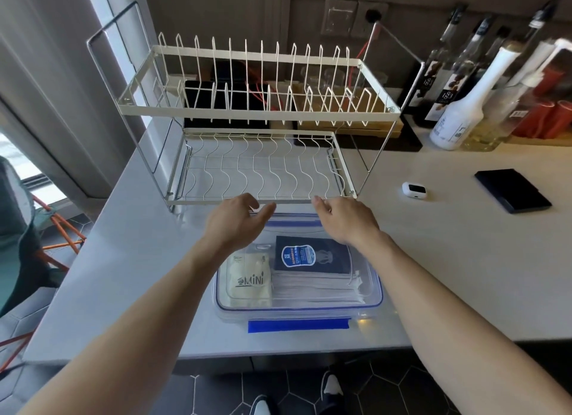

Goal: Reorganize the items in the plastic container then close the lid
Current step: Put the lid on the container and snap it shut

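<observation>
Shoes (pixel 331 386) on dark tiles show at the bottom, below the counter (pixel 448 260) edge. Nearest on it sits the container (pixel 298 311), blue clip facing me, with a cream pouch (pixel 247 280) on the left beside a stack of masks (pixel 315 286) under a dark packet (pixel 311 255). My left hand (pixel 233 221) and right hand (pixel 343 218) hover over its far edge, fingers relaxed, holding nothing. Just beyond stands the rack (pixel 260 111); bottles (pixel 464 105) line the back right.

"MiNi" on cream pouch (pixel 248 280); "183" on dark bottles (pixel 433 83)
</observation>
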